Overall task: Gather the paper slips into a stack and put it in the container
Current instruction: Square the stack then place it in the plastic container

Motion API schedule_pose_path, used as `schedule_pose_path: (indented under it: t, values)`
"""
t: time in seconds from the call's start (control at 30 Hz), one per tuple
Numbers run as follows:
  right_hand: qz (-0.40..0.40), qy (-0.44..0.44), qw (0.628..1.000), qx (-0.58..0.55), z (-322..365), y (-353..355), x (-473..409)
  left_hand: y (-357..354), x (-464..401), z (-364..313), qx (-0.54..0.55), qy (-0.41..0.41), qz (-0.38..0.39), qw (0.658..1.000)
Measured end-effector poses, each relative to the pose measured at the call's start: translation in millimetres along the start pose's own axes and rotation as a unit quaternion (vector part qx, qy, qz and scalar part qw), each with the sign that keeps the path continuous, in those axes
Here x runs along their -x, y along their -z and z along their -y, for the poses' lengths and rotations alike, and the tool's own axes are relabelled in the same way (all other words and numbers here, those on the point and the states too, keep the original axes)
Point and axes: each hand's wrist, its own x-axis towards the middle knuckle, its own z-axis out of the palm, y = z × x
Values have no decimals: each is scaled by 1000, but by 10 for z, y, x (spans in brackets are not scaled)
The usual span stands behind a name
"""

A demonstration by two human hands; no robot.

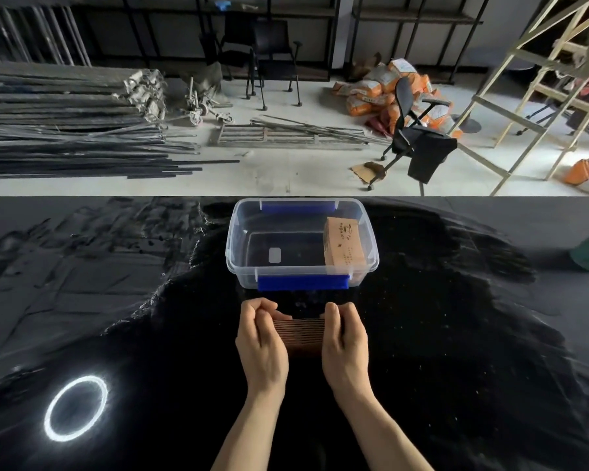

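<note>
Both hands, left hand [262,338] and right hand [346,334], press a brown stack of paper slips [298,329] between curled fingers [332,317], squaring its edges on the black counter [456,351]. Just beyond, the clear container [238,253] already holds another brown bundle [344,241].

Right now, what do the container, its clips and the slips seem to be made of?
Container: clear, glossy plastic, since the dark table shows through its walls. Clips: opaque blue plastic, probably, with a smooth look. Slips: matt brown kraft paper or thin card, seen as many thin edges pressed between the left hand and right hand.
</note>
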Motion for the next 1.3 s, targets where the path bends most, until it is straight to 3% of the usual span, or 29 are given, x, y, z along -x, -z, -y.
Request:
schedule_pose_path:
  t: [0.4, 0.53, 0.63, 0.73, 0.83, 0.93, 1.0, 1.3]
  values:
    - [4, 1, 1000, 0, 0, -6, -40, -44, -53, 19, 15, -6, 5, 1000]
    - [-7, 2, 1000, -3, -22, -26, -38, -34, -73, 59, -21, -14, 10, 1000]
    - [-3, -9, 1000, -11, 7, -22, -36, 46, -113, 70, -77, -38, 55, 995]
    - [0, -12, 1000, -18, 2, -23, -24, 230, -169, -29, -163, -158, 126, 966]
    - [-1, -18, 1000, -16, -18, -15, -34, 351, -258, -205, -276, -262, 244, 892]
    - [4, -28, 999, -17, -18, -9, -39, 363, -302, -382, -376, -293, 362, 801]
    - [6, -38, 999, -15, -6, -12, -46, 326, -305, -434, -418, -281, 388, 772]
    - [31, -56, 998, -24, 70, 29, -68, 271, -305, -413, -445, -255, 363, 778]
